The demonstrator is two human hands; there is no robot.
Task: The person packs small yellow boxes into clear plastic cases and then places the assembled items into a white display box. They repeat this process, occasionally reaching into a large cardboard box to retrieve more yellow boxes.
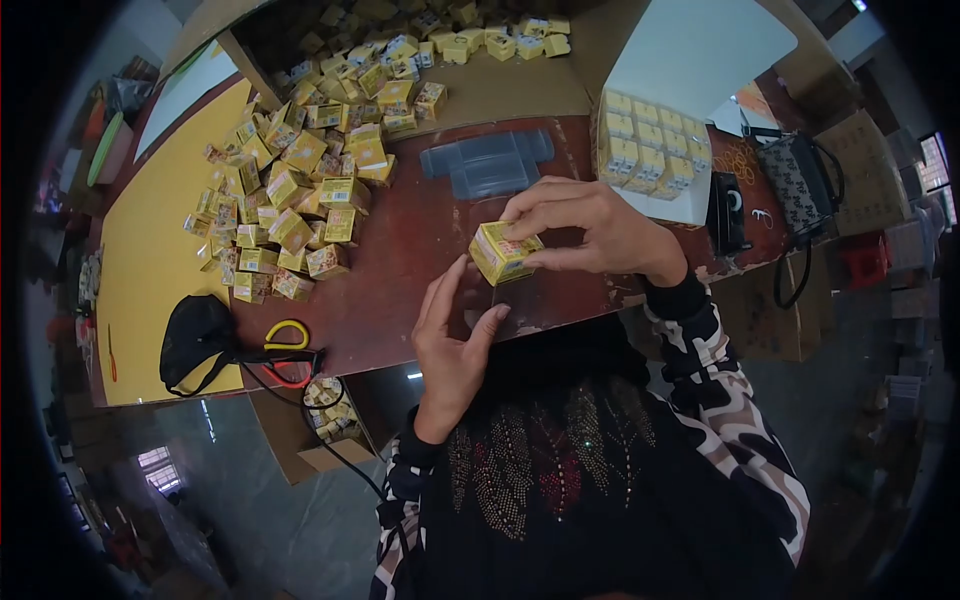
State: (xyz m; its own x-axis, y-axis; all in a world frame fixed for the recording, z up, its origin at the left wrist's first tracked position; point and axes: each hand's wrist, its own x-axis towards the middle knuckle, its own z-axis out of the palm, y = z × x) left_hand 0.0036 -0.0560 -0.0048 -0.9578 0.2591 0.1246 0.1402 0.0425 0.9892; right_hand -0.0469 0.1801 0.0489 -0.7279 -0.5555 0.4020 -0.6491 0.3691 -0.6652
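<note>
A small yellow printed box (497, 254) is held over the table's front part by my right hand (580, 225), its fingers on the top and the thumb on the lower side. My left hand (448, 345) is just below and left of the box, thumb and fingers spread apart with nothing between them. Beyond the box lies a clear bluish plastic tray (487, 165), flat on the dark red tabletop (400, 290). To the left, a heap of similar yellow boxes (290, 190) spreads over the table.
A white carton (650, 150) with rows of yellow boxes stands back right. Beside it are a black device (729, 215) and a patterned bag (795, 185). Scissors (288, 340) and a black pouch (197, 340) lie front left. A large cardboard box (490, 95) with loose boxes is behind.
</note>
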